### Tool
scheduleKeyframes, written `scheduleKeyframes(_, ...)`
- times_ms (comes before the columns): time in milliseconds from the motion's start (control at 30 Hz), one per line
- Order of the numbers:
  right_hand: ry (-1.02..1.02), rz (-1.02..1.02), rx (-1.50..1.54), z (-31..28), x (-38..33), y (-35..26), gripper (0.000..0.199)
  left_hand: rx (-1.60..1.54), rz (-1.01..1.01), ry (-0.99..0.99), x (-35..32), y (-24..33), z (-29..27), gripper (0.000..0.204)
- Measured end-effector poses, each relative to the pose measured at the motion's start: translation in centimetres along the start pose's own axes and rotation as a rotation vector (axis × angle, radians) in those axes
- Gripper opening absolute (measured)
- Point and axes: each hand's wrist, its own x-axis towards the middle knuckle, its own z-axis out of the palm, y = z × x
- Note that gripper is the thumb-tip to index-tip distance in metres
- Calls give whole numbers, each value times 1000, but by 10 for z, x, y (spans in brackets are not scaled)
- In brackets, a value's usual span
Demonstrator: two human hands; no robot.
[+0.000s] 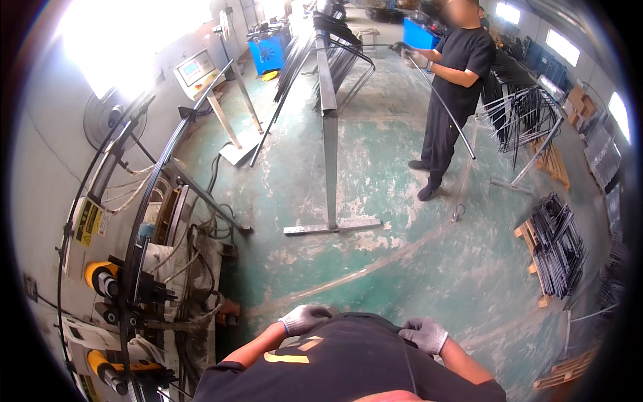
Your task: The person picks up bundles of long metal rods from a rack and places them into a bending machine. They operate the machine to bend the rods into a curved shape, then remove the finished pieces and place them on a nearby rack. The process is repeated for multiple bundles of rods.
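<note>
My left hand (306, 319), in a grey work glove with a white cuff, lies against the front of my dark shirt (362, 355) at the waist. Its fingertips are hidden by the cloth. On the other side of the shirt front, my right hand (425, 333) wears the same kind of glove. Its fingers are curled in at the fabric's edge, and whatever is in them, if anything, cannot be made out. Ahead to the right, another person (461, 67) in dark clothes holds a long thin metal tube (445, 107) slanting down to the right.
A metal rack (328, 161) hung with black bent tubes stands ahead on a flat foot. At the left is a machine with yellow-black parts (104, 278) and cables. A scale (238, 147) with a display stands beyond. Black frames (557, 244) lie on a pallet at the right.
</note>
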Motion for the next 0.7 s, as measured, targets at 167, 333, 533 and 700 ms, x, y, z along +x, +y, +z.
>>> scheduleKeyframes(167, -20, -111, 24, 15, 28, -40, 16, 13, 0, 12, 1, -14, -8, 31)
scheduleKeyframes(333, -177, -66, 31, 16, 40, -39, 16, 63, -95, 73, 6, -56, -4, 34)
scheduleKeyframes(533, -61, 149, 260, 0, 68, 33, 26, 131, -280, 166, 20, -136, 18, 39)
scheduleKeyframes(700, 206, 438, -255, -18, 116, 70, 45, -7, -569, 221, 16, -203, 42, 38)
